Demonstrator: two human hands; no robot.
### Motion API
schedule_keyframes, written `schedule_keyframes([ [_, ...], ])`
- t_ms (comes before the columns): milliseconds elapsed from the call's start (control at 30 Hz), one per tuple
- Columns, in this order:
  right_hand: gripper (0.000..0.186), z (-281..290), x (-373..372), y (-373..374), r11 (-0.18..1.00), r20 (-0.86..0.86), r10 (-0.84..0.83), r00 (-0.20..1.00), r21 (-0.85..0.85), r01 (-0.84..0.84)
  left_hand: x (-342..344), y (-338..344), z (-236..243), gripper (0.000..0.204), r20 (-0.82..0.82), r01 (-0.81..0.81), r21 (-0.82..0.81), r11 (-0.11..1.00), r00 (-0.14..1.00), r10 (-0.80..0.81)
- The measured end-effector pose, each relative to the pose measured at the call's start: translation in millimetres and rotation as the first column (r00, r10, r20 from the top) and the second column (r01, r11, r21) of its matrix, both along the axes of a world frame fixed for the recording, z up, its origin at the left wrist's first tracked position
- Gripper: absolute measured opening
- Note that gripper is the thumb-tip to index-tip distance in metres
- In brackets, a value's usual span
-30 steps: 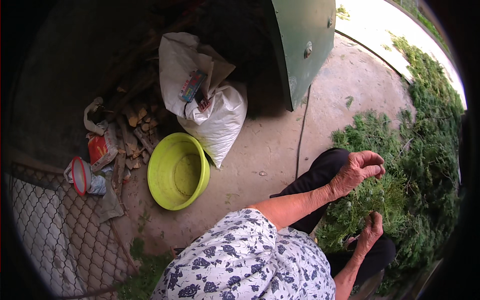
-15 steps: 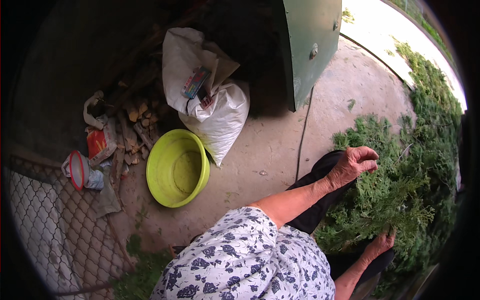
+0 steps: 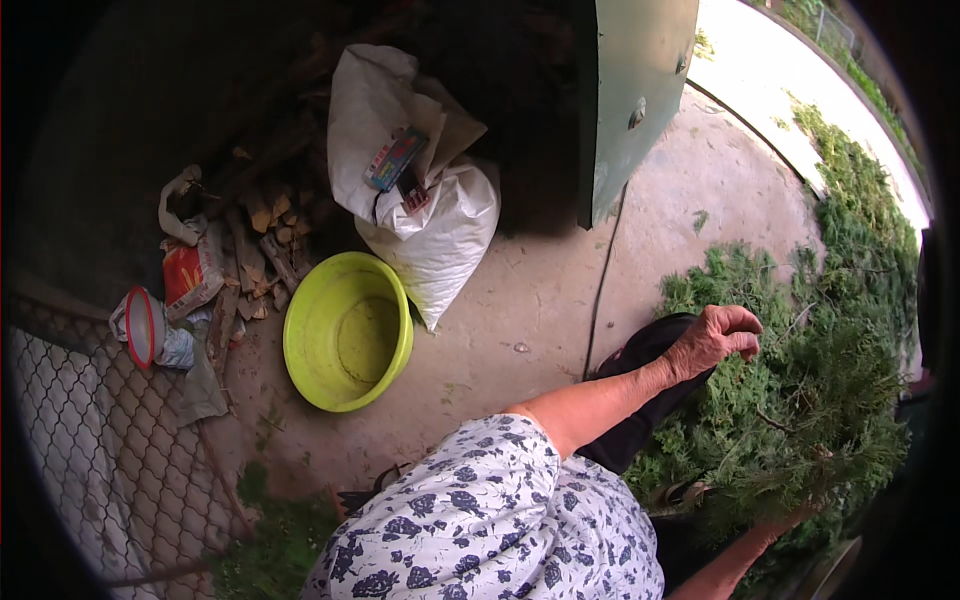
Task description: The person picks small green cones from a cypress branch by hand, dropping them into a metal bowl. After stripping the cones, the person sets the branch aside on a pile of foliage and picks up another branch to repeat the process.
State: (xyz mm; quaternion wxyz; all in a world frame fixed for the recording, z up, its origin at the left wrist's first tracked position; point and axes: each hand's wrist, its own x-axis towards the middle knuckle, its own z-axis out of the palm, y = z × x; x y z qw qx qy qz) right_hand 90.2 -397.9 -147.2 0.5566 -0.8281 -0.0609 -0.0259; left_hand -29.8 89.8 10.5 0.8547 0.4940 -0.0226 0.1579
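My left hand hovers near the edge of a pile of green evergreen cuttings, beside my dark-trousered knee. Its fingers curl loosely, with a gap between thumb and forefinger and nothing between them. Lower down, my right hand grips a leafy evergreen branch. The foliage covers most of that hand's fingers. More cuttings lie around and beyond the branch, against my legs.
To the left, a yellow-green basin stands on the concrete beside a white woven sack. Firewood, a red-rimmed container and wire mesh lie farther left. A green metal door panel rises ahead; a thin cable crosses the floor.
My right hand has moved right and slightly down with the evergreen branch, deeper into the foliage. My left hand stays almost still. The view has shifted slightly.
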Motion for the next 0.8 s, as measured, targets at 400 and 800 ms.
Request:
schedule_keyframes([
  [400,0.069,27.2,31.1,104.4,0.667,0.042,0.59,0.807,0.538,-0.516,-2.3,-13.0,-2.3,0.015,-0.012,0.056,0.045,0.997,0.998,-0.055],
  [800,0.059,-31.4,42.1,65.2,0.458,0.351,0.443,0.825,0.702,-0.545,12.3,-22.2,18.3,0.015,-0.185,-0.028,0.074,0.997,0.982,0.041],
])
